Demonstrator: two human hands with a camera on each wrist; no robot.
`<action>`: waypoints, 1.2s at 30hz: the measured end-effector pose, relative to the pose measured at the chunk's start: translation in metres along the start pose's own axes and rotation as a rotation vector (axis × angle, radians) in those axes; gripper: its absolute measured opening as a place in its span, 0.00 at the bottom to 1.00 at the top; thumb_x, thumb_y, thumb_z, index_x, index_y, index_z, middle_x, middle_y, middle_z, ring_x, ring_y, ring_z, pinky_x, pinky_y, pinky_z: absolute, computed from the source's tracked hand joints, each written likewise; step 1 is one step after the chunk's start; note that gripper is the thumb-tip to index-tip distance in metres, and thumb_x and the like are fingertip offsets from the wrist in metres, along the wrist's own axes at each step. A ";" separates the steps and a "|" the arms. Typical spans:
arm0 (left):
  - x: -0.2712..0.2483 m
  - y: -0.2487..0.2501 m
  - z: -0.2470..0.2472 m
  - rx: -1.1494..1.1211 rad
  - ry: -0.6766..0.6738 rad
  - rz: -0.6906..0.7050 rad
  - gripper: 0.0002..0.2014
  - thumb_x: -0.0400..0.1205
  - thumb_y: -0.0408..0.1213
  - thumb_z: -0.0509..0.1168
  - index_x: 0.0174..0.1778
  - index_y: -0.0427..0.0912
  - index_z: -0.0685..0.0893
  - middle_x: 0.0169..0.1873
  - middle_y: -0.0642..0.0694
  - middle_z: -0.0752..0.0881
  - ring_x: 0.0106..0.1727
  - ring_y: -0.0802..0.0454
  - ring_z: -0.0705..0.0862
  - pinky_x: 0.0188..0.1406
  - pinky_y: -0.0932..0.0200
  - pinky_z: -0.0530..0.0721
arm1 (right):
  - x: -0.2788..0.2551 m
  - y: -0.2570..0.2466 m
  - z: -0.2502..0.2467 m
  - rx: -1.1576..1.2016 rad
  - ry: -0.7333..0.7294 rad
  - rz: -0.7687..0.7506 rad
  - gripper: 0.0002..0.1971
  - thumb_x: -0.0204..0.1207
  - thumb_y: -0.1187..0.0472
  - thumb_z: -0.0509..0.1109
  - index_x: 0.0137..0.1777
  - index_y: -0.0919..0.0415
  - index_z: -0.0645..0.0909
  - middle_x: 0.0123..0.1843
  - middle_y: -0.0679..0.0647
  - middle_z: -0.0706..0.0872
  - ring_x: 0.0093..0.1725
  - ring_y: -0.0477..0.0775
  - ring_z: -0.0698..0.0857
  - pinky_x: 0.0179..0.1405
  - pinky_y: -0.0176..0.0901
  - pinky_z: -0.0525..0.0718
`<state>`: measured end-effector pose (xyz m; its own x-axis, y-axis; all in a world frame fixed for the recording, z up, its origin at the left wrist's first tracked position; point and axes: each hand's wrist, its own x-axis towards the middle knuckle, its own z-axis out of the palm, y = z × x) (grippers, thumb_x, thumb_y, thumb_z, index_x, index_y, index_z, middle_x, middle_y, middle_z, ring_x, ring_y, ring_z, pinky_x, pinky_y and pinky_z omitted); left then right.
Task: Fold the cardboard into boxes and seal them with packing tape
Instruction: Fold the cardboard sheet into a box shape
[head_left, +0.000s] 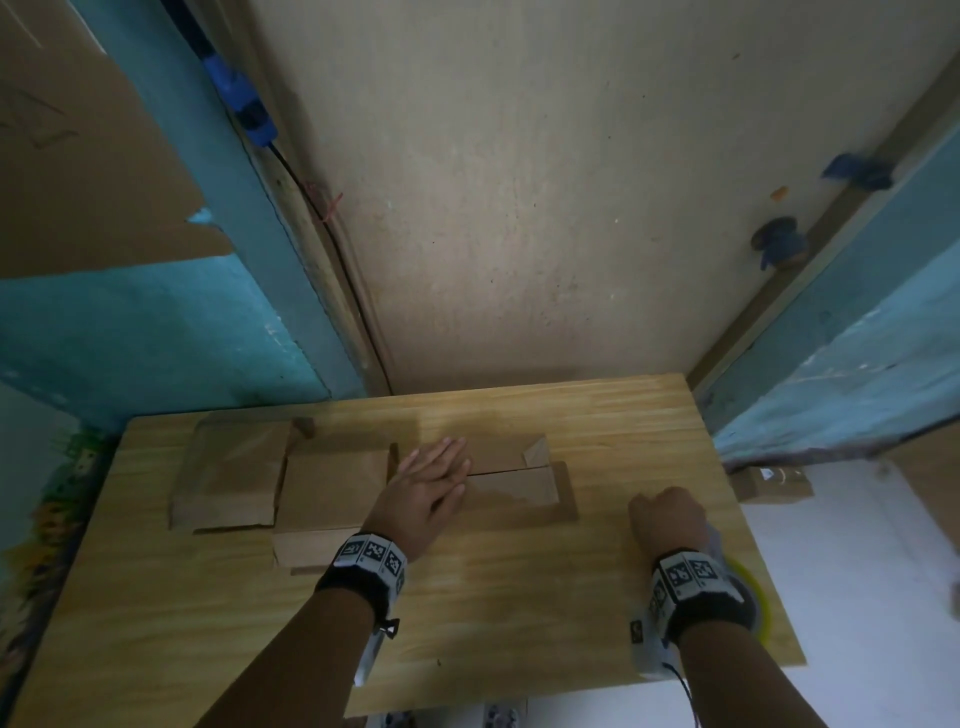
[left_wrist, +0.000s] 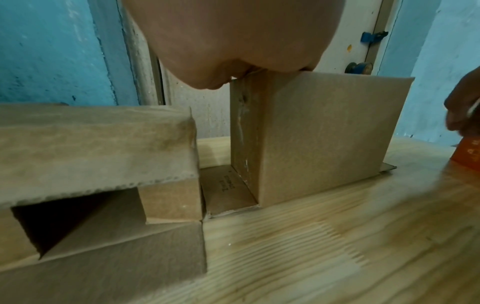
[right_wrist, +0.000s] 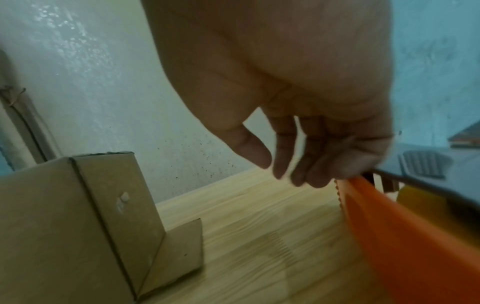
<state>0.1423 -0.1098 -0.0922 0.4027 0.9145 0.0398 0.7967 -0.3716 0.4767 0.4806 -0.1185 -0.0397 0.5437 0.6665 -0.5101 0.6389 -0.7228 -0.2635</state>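
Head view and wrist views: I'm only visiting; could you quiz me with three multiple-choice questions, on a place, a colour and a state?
1. Where does the left hand rest? A) the bare table B) the cardboard box top C) the wall
2. What colour is the tool beside the right hand? A) green B) purple C) orange
3. How are the left hand's fingers? A) straight, flat B) balled up C) pinching tape
Answers: 1 B, its palm lies on the box; 2 C, the right wrist view shows orange; 3 A, the head view shows them stretched out.
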 end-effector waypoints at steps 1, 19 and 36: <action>0.000 0.000 0.001 -0.002 0.004 -0.001 0.27 0.92 0.58 0.43 0.83 0.55 0.73 0.89 0.58 0.59 0.90 0.63 0.48 0.89 0.50 0.45 | -0.001 0.000 0.000 -0.067 -0.004 0.066 0.16 0.78 0.48 0.68 0.49 0.63 0.84 0.51 0.62 0.87 0.50 0.65 0.85 0.52 0.52 0.80; -0.005 0.001 0.009 0.024 0.048 0.002 0.23 0.92 0.53 0.48 0.82 0.57 0.74 0.89 0.59 0.59 0.90 0.62 0.49 0.89 0.47 0.49 | 0.005 0.001 0.045 -0.259 -0.031 0.337 0.29 0.81 0.51 0.73 0.78 0.62 0.74 0.78 0.72 0.68 0.71 0.79 0.78 0.71 0.75 0.83; 0.004 0.005 0.009 0.056 0.094 0.024 0.24 0.91 0.51 0.50 0.78 0.50 0.81 0.86 0.54 0.67 0.89 0.54 0.60 0.88 0.44 0.57 | -0.007 -0.035 0.061 0.045 0.027 0.146 0.38 0.87 0.60 0.69 0.88 0.71 0.52 0.73 0.71 0.82 0.67 0.71 0.88 0.66 0.61 0.87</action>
<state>0.1522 -0.1092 -0.0978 0.3801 0.9152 0.1342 0.8122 -0.3997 0.4250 0.4211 -0.1086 -0.0770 0.6438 0.5582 -0.5235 0.5276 -0.8192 -0.2246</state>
